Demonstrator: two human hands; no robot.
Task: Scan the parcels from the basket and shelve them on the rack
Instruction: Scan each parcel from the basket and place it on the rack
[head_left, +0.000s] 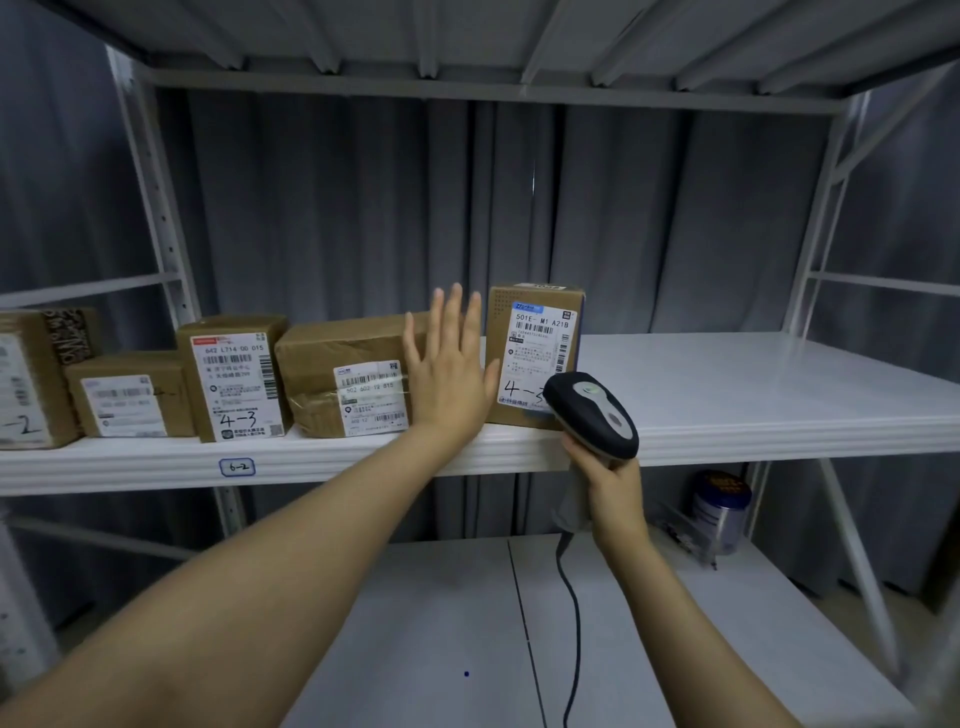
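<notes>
Several brown cardboard parcels stand in a row on the white rack shelf (727, 395). The rightmost parcel (535, 338) stands upright, its label marked "4-3". My left hand (449, 371) is open with fingers spread, held flat between that parcel and a wider taped parcel (337, 364), its thumb beside the upright parcel's left edge. My right hand (608, 486) grips the handle of a dark barcode scanner (592, 413), whose head sits just in front of the upright parcel's lower right corner. The basket is out of view.
Further left stand a tall parcel marked "4-3" (234, 379), a low parcel (130, 397) and one marked "-2" (26, 379). A shelf tag reads "6-2" (237, 466). The lower shelf (441, 623) holds a blue-lidded tin (719, 512). The scanner cable (571, 613) hangs down.
</notes>
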